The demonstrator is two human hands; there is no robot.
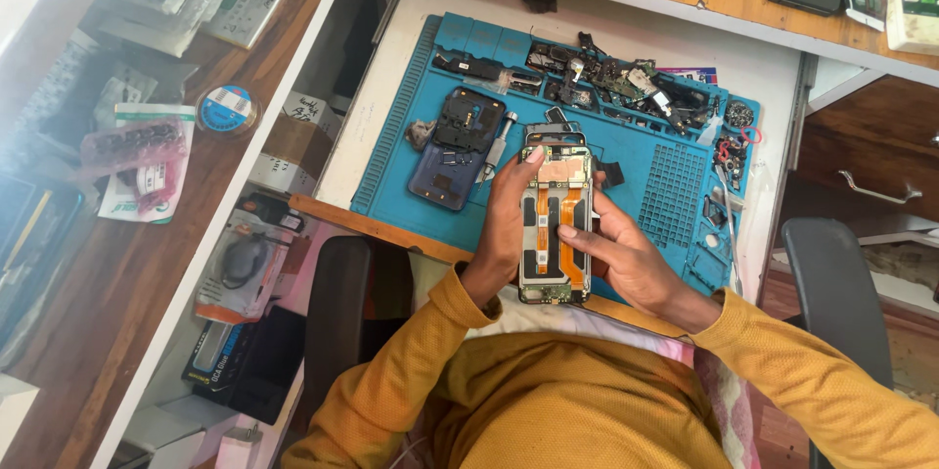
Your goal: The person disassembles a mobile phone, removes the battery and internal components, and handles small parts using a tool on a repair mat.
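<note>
Left hand (501, 234) and right hand (626, 259) grasping opened phone (556, 224), blue mat (665, 185) trays holding loose parts (626, 83)

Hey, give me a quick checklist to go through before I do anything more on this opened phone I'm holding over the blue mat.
1. Opened phone supported: ok, left hand grips its left edge and right hand holds the right side.
2. Orange flex cables exposed and reachable: ok, a right fingertip rests on the middle of the board.
3. Phone held over the blue mat: ok.
4. Screwdriver within reach: ok, it lies on the mat beside the dark blue back cover.
5. Loose parts kept together: not ok, scattered along the mat's far edge.
6. All screws out of the phone: cannot tell, too small to see.
</note>
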